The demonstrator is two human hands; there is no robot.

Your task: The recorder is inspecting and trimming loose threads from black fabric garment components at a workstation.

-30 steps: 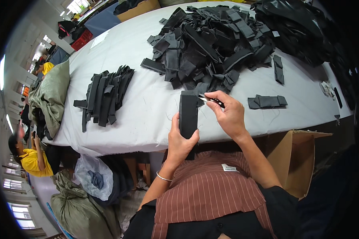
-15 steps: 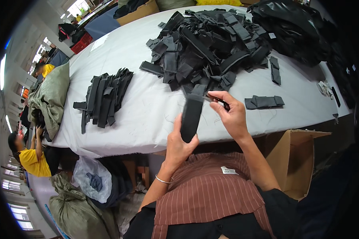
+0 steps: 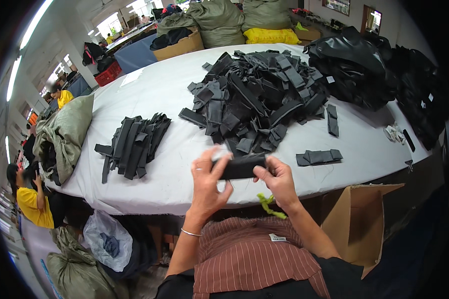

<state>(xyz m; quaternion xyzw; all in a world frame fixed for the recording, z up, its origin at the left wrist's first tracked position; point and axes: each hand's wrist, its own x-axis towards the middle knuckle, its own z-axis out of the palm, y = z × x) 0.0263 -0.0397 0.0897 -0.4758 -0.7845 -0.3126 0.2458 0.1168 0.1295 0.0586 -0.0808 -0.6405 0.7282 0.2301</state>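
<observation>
Over my remote feed I see a fabric workshop: a broad white table (image 3: 159,87) bears a big heap (image 3: 257,97) of dark cloth strips above centre, bulging sacks (image 3: 217,22) stand in a row at the top, tube lights (image 3: 37,23) run down the upper left, and people (image 3: 37,204) in yellow appear toward the left edge.

The right grip (image 3: 280,183) holds a black strip (image 3: 242,168).

The strip (image 3: 243,168) is before the heap (image 3: 257,97) and right of the stack (image 3: 134,147).
</observation>
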